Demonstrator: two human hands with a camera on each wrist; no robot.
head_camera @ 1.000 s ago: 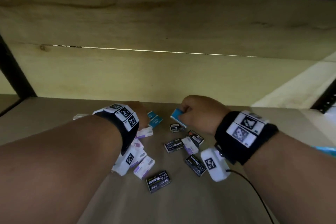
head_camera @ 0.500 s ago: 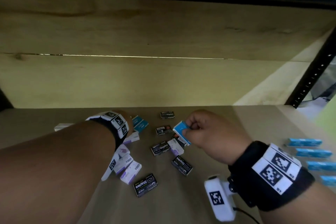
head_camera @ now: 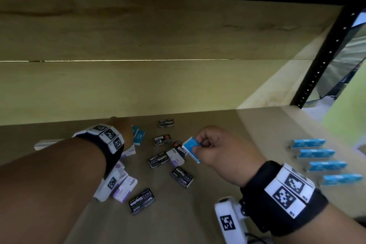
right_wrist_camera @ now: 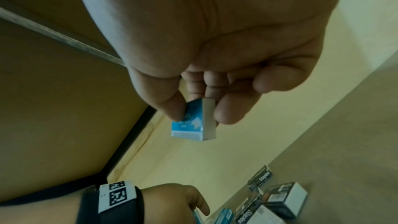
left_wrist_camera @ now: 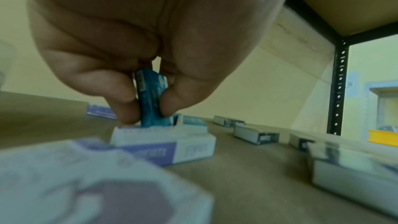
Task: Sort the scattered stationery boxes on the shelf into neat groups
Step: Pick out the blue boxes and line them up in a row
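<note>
My right hand pinches a small blue box between thumb and fingers and holds it lifted over the pile; the same blue box shows under my right hand in the right wrist view. At the back left, my left hand pinches another blue box standing on edge behind a white-and-purple box. In the head view the left hand is mostly hidden by its wrist. Black staples boxes and purple-white boxes lie scattered between my arms.
A row of several blue boxes lies on the shelf at the right. One more blue box lies beside the left hand. A black upright post stands at the back right corner. A board hangs low overhead.
My right hand has lifted the blue box off the pile and carried it right and nearer. The head view has swung right, showing the row of blue boxes. The left hand stays put.
</note>
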